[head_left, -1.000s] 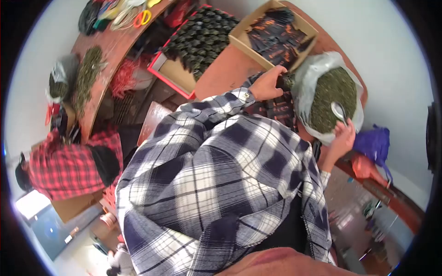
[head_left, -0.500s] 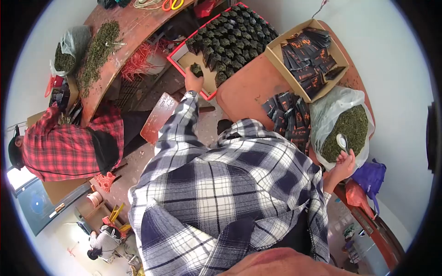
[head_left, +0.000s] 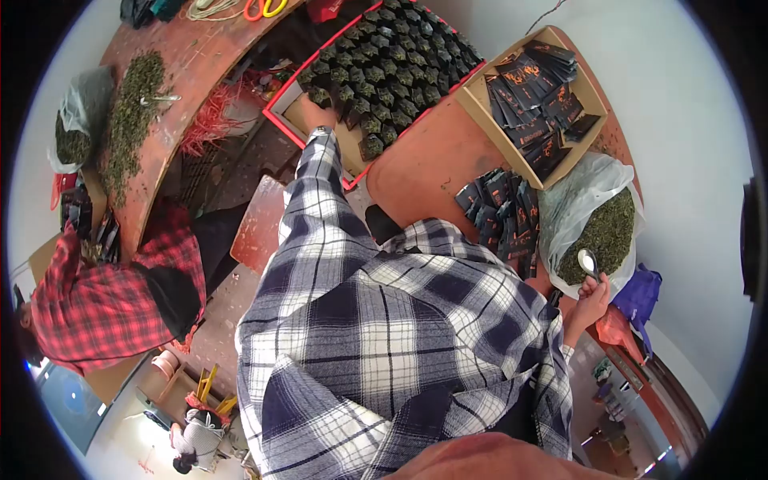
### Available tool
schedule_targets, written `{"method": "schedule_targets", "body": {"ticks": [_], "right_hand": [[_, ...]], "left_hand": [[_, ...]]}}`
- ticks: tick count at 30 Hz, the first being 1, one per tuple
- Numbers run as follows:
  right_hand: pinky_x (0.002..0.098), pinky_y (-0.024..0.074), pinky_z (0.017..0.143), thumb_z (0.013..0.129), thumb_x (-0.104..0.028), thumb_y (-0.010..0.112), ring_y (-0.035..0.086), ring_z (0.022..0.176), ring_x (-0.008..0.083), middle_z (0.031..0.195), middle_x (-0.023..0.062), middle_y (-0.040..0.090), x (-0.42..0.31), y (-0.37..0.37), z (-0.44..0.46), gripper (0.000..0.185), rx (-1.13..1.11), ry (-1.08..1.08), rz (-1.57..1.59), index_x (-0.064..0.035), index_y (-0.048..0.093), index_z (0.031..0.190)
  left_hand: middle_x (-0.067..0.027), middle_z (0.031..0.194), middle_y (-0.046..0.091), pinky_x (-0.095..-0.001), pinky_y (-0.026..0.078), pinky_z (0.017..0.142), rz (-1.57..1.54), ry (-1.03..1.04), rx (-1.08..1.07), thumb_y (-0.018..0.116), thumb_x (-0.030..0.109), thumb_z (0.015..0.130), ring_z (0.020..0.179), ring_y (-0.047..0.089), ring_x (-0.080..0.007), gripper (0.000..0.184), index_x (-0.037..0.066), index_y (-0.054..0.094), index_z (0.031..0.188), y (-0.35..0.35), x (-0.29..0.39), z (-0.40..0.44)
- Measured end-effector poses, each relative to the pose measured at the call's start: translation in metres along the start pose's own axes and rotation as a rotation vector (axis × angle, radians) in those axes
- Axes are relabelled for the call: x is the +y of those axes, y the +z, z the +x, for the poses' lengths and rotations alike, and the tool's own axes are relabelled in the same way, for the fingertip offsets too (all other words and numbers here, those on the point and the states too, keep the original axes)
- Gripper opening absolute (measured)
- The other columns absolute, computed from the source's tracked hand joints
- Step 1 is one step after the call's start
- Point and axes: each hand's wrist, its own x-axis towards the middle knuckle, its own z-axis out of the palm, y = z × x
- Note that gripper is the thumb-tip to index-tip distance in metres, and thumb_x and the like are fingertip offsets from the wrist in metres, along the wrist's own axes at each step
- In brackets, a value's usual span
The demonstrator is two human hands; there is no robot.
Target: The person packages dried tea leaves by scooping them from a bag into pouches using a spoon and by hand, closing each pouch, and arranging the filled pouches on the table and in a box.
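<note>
My left hand point(head_left: 317, 114) reaches into a red-edged box point(head_left: 350, 152) and closes round a small black pouch point(head_left: 320, 97), open at the top with dried green leaves showing. Beside it, many filled pouches point(head_left: 384, 68) stand upright in tight rows. My right hand point(head_left: 592, 298) grips a metal spoon point(head_left: 588, 261) by its handle, the bowl pointing up. The spoon is above the edge of a clear plastic bag point(head_left: 560, 216) of dried leaves point(head_left: 604, 240). A spread of flat black pouches point(head_left: 500, 208) lies on the table left of this bag.
A cardboard box point(head_left: 524, 164) of flat black pouches stands at the table's back right. To the left, a person in a red plaid shirt point(head_left: 112, 300) sits at a curved table point(head_left: 188, 76) with a leaf pile point(head_left: 134, 120). A red stool point(head_left: 260, 224) is near my left arm.
My left hand has moved further into the box, bringing the pouch up against the standing rows. My right hand has shifted slightly down and left with the spoon.
</note>
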Motion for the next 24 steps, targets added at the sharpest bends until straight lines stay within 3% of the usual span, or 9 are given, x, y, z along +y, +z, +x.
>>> {"method": "schedule_targets", "body": {"ticks": [3,13,16,19,20,23,24], "right_hand": [[0.0208,0.0398,0.057,0.104,-0.021,0.045,0.052,0.064,0.0064,0.082,0.0055,0.066,-0.006,0.001,-0.005,0.031,-0.004,0.015,-0.004,-0.0005,0.058,0.123],[0.0206,0.0399,0.056,0.104,-0.022,0.045,0.051,0.062,0.0068,0.08,0.0054,0.066,-0.002,0.003,-0.004,0.031,-0.026,0.052,0.044,-0.0005,0.058,0.122],[0.021,0.0419,0.054,0.102,-0.019,0.048,0.054,0.063,0.0068,0.082,0.0068,0.067,0.015,-0.003,0.006,0.029,-0.026,0.073,0.057,-0.0008,0.06,0.121],[0.021,0.0438,0.056,0.102,-0.018,0.046,0.055,0.063,0.0078,0.083,0.008,0.068,0.005,0.006,0.001,0.029,-0.018,0.079,0.04,0.0003,0.06,0.12],[0.0214,0.0444,0.057,0.102,-0.018,0.046,0.055,0.064,0.0081,0.083,0.0082,0.069,0.009,0.005,0.002,0.029,-0.023,0.064,0.074,0.0003,0.06,0.12],[0.0223,0.0454,0.06,0.102,-0.018,0.046,0.056,0.065,0.0085,0.084,0.0084,0.069,0.051,-0.013,0.026,0.03,-0.023,0.092,0.165,0.0004,0.06,0.121],[0.0226,0.0457,0.06,0.102,-0.019,0.046,0.056,0.066,0.0086,0.084,0.0085,0.069,0.052,-0.012,0.024,0.03,-0.018,0.104,0.178,0.0004,0.06,0.121]], "left_hand": [[-0.024,0.118,0.058,-0.0429,0.045,0.099,0.007,0.17,0.045,0.067,0.001,0.067,0.113,0.056,-0.0424,0.065,-0.001,0.047,0.129,0.024,-0.024,0.016],[-0.0233,0.125,0.054,-0.0402,0.039,0.106,-0.013,-0.046,-0.147,0.071,0.003,0.064,0.12,0.053,-0.036,0.078,-0.004,0.04,0.135,0.001,-0.012,0.01],[-0.0202,0.124,0.053,-0.0408,0.037,0.107,0.037,0.091,-0.155,0.088,0.014,0.052,0.121,0.049,-0.0338,0.096,-0.003,0.041,0.134,0.015,-0.055,0.022],[-0.0214,0.124,0.055,-0.0403,0.038,0.106,0.07,0.147,-0.203,0.077,0.009,0.062,0.117,0.053,-0.0353,0.074,-0.005,0.048,0.128,0.014,-0.081,0.039],[-0.0211,0.121,0.058,-0.0389,0.042,0.102,0.081,0.193,-0.071,0.074,0.009,0.066,0.11,0.057,-0.0343,0.065,-0.005,0.051,0.125,0.017,-0.082,0.034],[-0.0156,0.115,0.063,-0.0346,0.049,0.09,-0.334,0.18,0.133,0.063,-0.001,0.076,0.097,0.062,-0.026,0.045,-0.001,0.056,0.121,0.014,0.0,-0.045],[-0.0146,0.114,0.063,-0.0347,0.05,0.089,-0.345,0.234,0.042,0.061,-0.002,0.078,0.096,0.062,-0.0256,0.043,-0.001,0.056,0.121,0.007,0.023,-0.065]]}}
